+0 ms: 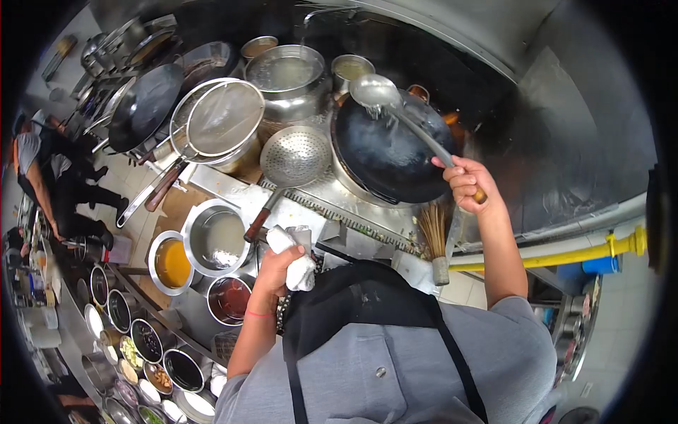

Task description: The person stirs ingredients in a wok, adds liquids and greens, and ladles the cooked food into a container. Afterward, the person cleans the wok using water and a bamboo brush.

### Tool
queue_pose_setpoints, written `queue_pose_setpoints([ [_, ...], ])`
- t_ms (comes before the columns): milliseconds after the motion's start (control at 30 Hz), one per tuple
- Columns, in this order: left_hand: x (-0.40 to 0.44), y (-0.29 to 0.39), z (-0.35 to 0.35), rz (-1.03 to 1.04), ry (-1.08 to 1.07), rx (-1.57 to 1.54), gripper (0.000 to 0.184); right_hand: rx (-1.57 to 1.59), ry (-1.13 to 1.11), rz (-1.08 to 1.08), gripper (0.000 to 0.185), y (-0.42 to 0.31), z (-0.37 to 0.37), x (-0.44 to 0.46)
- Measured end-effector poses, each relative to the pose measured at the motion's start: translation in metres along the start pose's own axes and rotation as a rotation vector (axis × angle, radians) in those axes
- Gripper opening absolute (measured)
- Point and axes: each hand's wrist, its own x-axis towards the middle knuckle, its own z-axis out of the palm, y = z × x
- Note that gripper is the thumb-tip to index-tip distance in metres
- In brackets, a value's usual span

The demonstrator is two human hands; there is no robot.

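My right hand [469, 185] is closed around the rear of a long-handled ladle [418, 131], just ahead of its wooden end. The ladle's bowl is tilted over the far side of a black wok [360, 152], and liquid falls from it. Faint steam or smoke hangs in the wok. In my left hand [274, 272] is a folded white cloth [302, 272], gripped at the near edge of the stove. Whether the cloth wraps a handle is hidden. A perforated skimmer [296, 152] lies beyond that hand, its wooden handle pointing toward it.
A bamboo brush [433, 237] stands right of the wok. Fine strainers [226, 119] rest on a pot at left, near a large water pot [282, 95]. Metal bowls of yellow [173, 263] and red liquid [229, 298] sit at lower left. Another person [60, 177] works at far left.
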Motion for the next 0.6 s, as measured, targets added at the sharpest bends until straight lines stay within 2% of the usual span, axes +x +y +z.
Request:
queue_pose_setpoints([
  [67,0.000,0.000,0.004,-0.006,-0.010,-0.029,0.025,-0.261,0.209,-0.081,0.027,0.000,-0.027,-0.001],
  [100,0.002,-0.004,-0.001,-0.020,-0.029,-0.014,0.028,-0.413,0.322,-0.130,0.021,0.005,-0.033,0.001],
  [133,0.002,-0.005,-0.002,-0.012,-0.024,-0.020,0.028,-0.422,0.317,-0.125,0.021,0.011,-0.039,0.001],
  [200,0.001,-0.005,-0.004,0.044,-0.001,0.002,0.034,-1.125,0.630,-0.313,0.018,0.025,-0.041,0.005],
  [233,-0.003,-0.001,-0.005,0.060,0.004,-0.012,0.033,-1.146,0.608,-0.300,0.018,0.034,-0.034,0.005],
  [300,-0.005,-0.004,-0.017,0.065,0.053,-0.024,0.034,-1.658,0.851,-0.506,0.019,0.058,-0.010,-0.001],
  [333,-0.005,-0.006,-0.024,0.057,0.077,-0.021,0.035,-1.669,0.828,-0.503,0.019,0.068,-0.015,0.005],
  [467,-0.013,-0.004,-0.041,0.017,0.138,-0.111,0.034,-1.013,0.538,-0.557,0.022,0.099,-0.042,0.062],
  [500,-0.014,-0.006,-0.045,0.052,0.148,-0.111,0.032,-0.725,0.380,-0.306,0.019,0.103,-0.028,0.077],
  [533,-0.011,-0.013,-0.053,0.039,0.148,-0.127,0.029,-0.773,0.327,-0.237,0.013,0.115,-0.020,0.097],
  [600,-0.022,-0.003,-0.057,0.041,0.123,-0.093,0.028,-0.922,0.484,-0.295,0.013,0.151,-0.007,0.144],
])
